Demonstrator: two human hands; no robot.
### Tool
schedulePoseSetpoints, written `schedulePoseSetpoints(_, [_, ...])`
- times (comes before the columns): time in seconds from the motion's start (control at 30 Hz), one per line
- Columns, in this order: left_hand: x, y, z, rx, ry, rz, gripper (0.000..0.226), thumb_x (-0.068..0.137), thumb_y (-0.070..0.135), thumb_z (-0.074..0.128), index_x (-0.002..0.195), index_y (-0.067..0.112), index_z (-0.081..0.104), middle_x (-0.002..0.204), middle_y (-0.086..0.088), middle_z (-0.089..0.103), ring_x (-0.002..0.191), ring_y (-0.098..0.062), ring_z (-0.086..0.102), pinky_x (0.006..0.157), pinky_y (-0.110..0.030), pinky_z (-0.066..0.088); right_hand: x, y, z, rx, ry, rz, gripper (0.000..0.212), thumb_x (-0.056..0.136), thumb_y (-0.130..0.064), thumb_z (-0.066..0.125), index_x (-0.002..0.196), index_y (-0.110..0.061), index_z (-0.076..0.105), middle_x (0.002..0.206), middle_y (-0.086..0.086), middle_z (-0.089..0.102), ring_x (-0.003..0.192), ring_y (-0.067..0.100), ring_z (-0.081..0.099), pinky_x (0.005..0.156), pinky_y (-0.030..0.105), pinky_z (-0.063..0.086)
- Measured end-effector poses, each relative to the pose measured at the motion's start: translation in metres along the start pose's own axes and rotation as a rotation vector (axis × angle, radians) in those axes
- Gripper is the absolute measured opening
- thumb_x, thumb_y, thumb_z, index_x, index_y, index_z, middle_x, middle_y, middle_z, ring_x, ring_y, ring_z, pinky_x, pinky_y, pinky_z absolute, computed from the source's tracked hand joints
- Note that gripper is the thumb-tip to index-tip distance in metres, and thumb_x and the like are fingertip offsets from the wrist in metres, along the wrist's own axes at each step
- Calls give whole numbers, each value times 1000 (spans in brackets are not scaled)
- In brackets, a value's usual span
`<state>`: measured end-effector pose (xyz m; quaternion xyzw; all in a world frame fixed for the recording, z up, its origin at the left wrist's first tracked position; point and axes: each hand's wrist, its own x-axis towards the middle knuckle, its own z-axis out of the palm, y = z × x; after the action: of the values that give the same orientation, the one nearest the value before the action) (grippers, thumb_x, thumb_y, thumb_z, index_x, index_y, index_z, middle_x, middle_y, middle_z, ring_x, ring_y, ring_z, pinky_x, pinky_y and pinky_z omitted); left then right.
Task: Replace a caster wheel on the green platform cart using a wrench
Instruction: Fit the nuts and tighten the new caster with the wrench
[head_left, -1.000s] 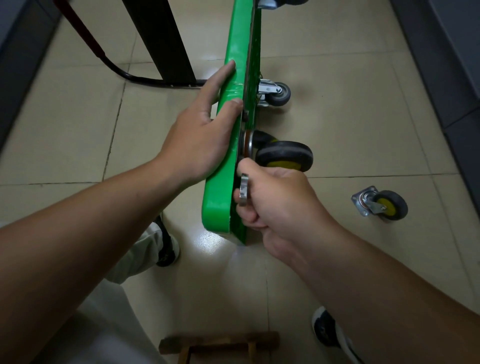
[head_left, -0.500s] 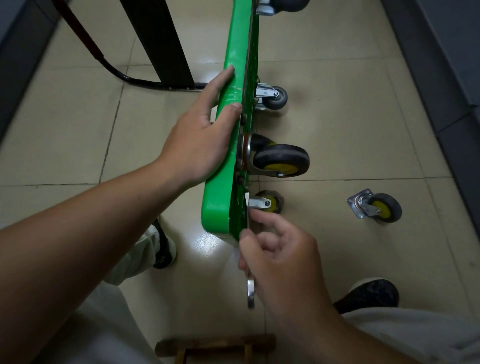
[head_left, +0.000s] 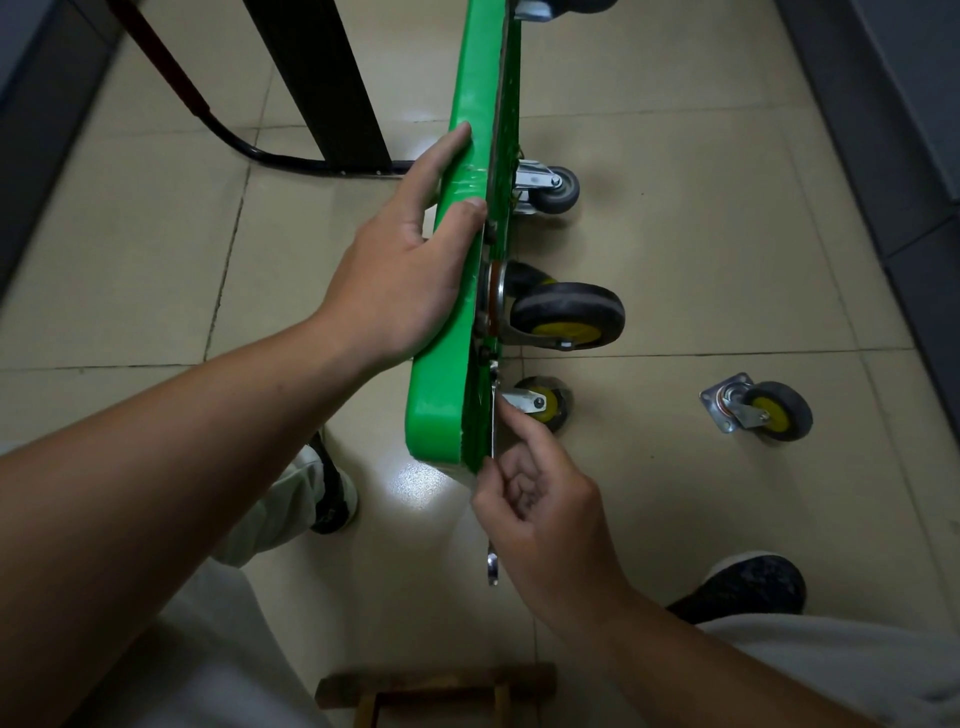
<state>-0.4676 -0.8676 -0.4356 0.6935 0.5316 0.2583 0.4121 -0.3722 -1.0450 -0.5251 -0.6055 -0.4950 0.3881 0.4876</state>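
Note:
The green platform cart (head_left: 441, 395) stands on its edge on the tiled floor. My left hand (head_left: 400, 270) lies flat against its top face, fingers straight. On the underside a large black caster with a yellow hub (head_left: 569, 316) is mounted. My right hand (head_left: 540, 514) pinches a thin silver wrench (head_left: 493, 431) that runs along the cart's underside; its upper end sits just below that caster's plate and its lower end sticks out beneath my hand. A small yellow-hub caster (head_left: 543, 402) is on the floor beside the cart.
A loose caster with its plate (head_left: 758, 410) lies on the floor to the right. A grey caster (head_left: 550, 188) sits farther along the cart. Black handle tubing (head_left: 291, 156) and a dark post stand at upper left. A wooden stool (head_left: 436, 691) and my shoes (head_left: 748, 587) are near.
One second ago my right hand gripped the wrench high, next to the big caster. It has since swung down below the cart's lower end, with the wrench now lying along the underside.

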Motion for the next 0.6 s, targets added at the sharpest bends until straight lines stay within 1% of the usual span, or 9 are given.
schedulePoseSetpoints(0.13, [0,0,0,19,2,9,61,97,52,41,157,53,29,118,24,56,92,-13,70,84,-50,61,2,3,0,9,-34,-30,57,94,-15,59,150,-16,48,66,-5,50,53,9,50,55,16,45])
schedulePoseSetpoints(0.27, [0,0,0,25,16,5,61,96,52,41,156,55,30,121,21,56,94,-12,69,87,-50,60,4,4,3,14,-38,-30,56,95,-22,55,150,-16,47,66,-5,48,52,9,49,54,18,44])
schedulePoseSetpoints(0.37, [-1,2,0,32,10,2,60,96,53,41,155,56,30,118,24,55,94,-13,69,87,-52,59,9,11,4,68,-29,15,56,97,-23,56,151,-25,46,67,-8,51,54,11,51,55,20,44])
schedulePoseSetpoints(0.43, [-2,2,0,35,8,1,60,97,53,41,156,55,29,116,25,55,94,-14,69,86,-53,59,13,13,5,94,-34,40,55,98,-22,59,150,-31,46,68,-6,53,57,16,53,56,21,45])
schedulePoseSetpoints(0.5, [-1,2,-1,33,9,-4,60,96,53,41,156,55,30,116,25,55,94,-15,69,87,-52,59,16,11,5,121,-40,76,54,98,-21,61,149,-32,47,68,1,57,59,19,55,58,27,47])
schedulePoseSetpoints(0.53, [-1,2,-1,30,11,-6,61,96,53,41,155,55,30,117,24,55,93,-15,69,87,-52,59,16,8,4,153,-40,101,52,98,-21,61,148,-30,50,69,4,60,61,18,57,60,29,49])
schedulePoseSetpoints(0.57, [-1,2,-1,28,12,-7,60,96,53,41,155,55,30,118,23,56,92,-14,69,87,-52,59,18,4,3,198,-41,130,50,97,-20,61,146,-26,53,70,4,65,64,15,61,62,29,51])
schedulePoseSetpoints(0.6, [-1,2,-1,27,14,-6,60,96,53,41,155,55,30,118,22,57,92,-15,69,87,-53,59,20,-3,1,242,-40,162,46,98,-19,62,143,-22,56,73,2,72,67,11,67,63,26,55])
